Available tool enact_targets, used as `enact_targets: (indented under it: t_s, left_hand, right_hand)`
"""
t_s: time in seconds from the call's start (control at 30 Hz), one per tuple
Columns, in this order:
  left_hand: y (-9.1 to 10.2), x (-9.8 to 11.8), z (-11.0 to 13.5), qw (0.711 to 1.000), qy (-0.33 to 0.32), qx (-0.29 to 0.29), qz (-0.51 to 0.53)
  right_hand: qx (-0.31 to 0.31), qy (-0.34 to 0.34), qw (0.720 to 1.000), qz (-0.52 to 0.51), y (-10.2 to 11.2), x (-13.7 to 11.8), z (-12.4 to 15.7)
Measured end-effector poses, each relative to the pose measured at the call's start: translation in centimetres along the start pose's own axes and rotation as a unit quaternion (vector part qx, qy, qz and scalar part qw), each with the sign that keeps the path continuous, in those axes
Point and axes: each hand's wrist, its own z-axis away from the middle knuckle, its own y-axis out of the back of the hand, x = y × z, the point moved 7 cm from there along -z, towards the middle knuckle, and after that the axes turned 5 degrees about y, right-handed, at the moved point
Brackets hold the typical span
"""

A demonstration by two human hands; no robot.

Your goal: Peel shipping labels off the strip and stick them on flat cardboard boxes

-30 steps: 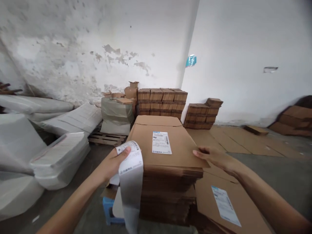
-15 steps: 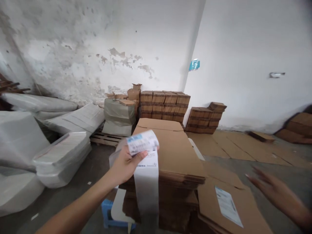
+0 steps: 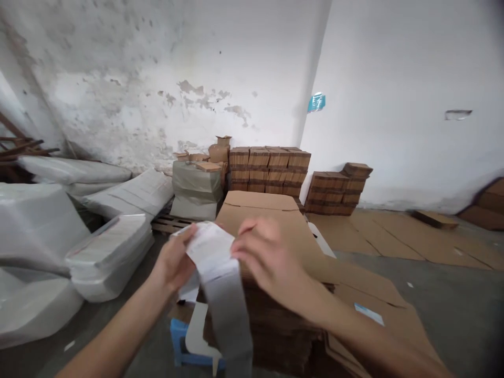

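Observation:
My left hand (image 3: 173, 262) grips a long white strip of shipping labels (image 3: 220, 278) whose tail hangs down toward the floor. My right hand (image 3: 271, 262) has its fingers pinched on the strip's top end, over a tall stack of flattened brown cardboard boxes (image 3: 263, 210). The top sheet of the stack is bare. A flattened box with a white and blue label (image 3: 368, 314) lies lower on the right, partly hidden behind my right forearm.
A blue stool (image 3: 181, 346) stands under the stack's left side. White plastic-wrapped bundles (image 3: 110, 252) fill the left. A wooden pallet (image 3: 169, 224), stacked cardboard bundles (image 3: 270, 168) and loose cardboard sheets (image 3: 378, 236) lie along the far wall and floor.
The labelled top box has gone off the stack to the lower right pile. My right hand swung out to the right, then came back onto the label strip held by my left hand.

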Motion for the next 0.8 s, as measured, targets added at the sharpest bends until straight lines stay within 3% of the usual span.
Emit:
enact_targets:
  t_s: [0.1,0.17,0.23,0.3,0.37,0.43,0.5,0.57,0.67,0.8]
  left_hand:
    - [5.4,0.6,-1.7,0.989,-0.040,0.121,0.076]
    - [6.6,-0.1,-2.0,0.992,-0.024,0.111,0.054]
    - [5.9,-1.6,-1.7,0.997,0.028,0.061,-0.033]
    - [4.7,-2.7,-0.9,0.987,0.043,0.028,-0.152]
    - [3.4,-2.8,-0.2,0.968,0.001,0.015,-0.250]
    - [2.2,-2.3,0.4,0.939,-0.060,0.012,-0.338]
    - [1.0,-1.7,1.0,0.903,-0.115,0.016,-0.414]
    - [-0.1,-1.6,1.4,0.879,-0.148,0.015,-0.453]
    - [-1.4,-2.2,1.6,0.882,-0.155,0.001,-0.445]
    - [-2.4,-2.0,1.2,0.875,-0.164,0.017,-0.455]
  right_hand:
    - [0.123,-0.117,0.984,-0.060,3.3,4.7,-1.0]
    - [0.095,-0.208,0.973,-0.011,2.9,8.8,-0.7]
    - [0.015,-0.265,0.962,0.057,1.0,12.0,0.4]
    - [-0.060,-0.274,0.954,0.107,-0.7,13.7,2.2]
    - [-0.132,-0.281,0.939,0.148,-1.2,14.4,4.5]
    - [-0.182,-0.344,0.900,0.195,0.3,15.3,7.6]
    - [-0.187,-0.440,0.860,0.177,2.9,16.2,11.0]
    - [-0.171,-0.496,0.845,0.101,4.8,16.7,14.0]
    - [-0.107,-0.509,0.854,-0.023,6.3,16.4,16.9]
    - [-0.031,-0.497,0.864,-0.076,6.7,15.2,18.2]
